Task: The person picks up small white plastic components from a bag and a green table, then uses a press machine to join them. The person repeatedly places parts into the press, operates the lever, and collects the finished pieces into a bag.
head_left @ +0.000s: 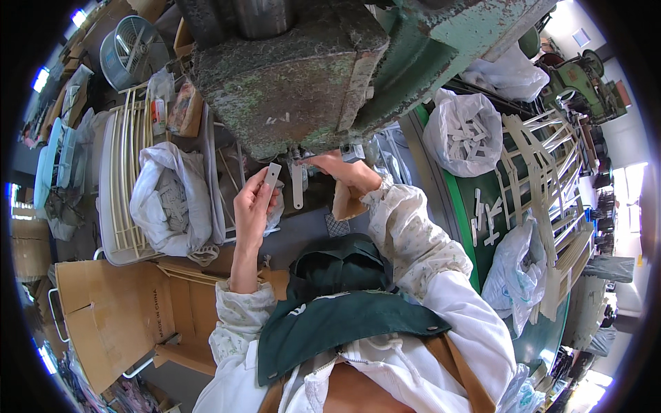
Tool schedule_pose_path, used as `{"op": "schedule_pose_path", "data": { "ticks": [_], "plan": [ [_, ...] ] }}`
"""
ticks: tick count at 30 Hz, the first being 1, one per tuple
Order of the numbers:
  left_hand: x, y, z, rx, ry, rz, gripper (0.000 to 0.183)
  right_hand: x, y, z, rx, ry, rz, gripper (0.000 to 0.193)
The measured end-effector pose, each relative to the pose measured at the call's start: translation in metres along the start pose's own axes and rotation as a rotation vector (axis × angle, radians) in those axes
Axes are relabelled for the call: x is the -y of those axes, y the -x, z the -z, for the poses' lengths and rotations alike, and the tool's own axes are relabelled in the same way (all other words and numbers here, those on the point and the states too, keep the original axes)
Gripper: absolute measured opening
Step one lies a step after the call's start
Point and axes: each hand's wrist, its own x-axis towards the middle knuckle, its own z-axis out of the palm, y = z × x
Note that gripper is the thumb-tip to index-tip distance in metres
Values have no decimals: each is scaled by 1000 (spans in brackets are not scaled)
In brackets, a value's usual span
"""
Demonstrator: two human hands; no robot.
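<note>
My left hand point(253, 208) pinches a flat pale metal strip point(273, 174) with a small hole near its upper end. Just to the right, a second flat strip point(297, 187) with a rounded, holed end points toward me from under the worn green press point(296, 103). My right hand point(342, 171) reaches in beneath the press from the right. Its fingers are drawn together close to the inner end of that second strip. Whatever they may grip is too small to make out. The press head hides part of the working spot.
Left stands a white sack point(169, 199) of strips beside pale metal rods point(124, 172). An open cardboard box point(103, 316) is at lower left. Right, a green table point(475, 189) bears another sack of strips point(468, 131), loose strips point(487, 219), a plastic bag point(516, 272) and metal frames point(544, 179).
</note>
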Motion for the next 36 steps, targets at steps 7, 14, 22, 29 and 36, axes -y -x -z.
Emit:
{"op": "schedule_pose_path", "data": {
  "ticks": [7, 14, 22, 29, 36],
  "plan": [
    [-18, -11, -22, 5, 11, -90, 28, 0, 15, -12, -187, 4, 540, 23],
    [-28, -23, -23, 118, -333, -104, 22, -34, 45, -41, -57, -80, -55, 22],
    [-11, -27, -24, 88, -201, -38, 23, -10, 61, -30, -20, -124, -71, 19],
    [-1, -11, 0, 51, -20, 117, 22, -19, 68, -25, 23, -134, -83, 20],
    [-1, -14, 4, 45, -58, 63, 21, -19, 64, -21, 34, -95, -57, 22]
  ]
}}
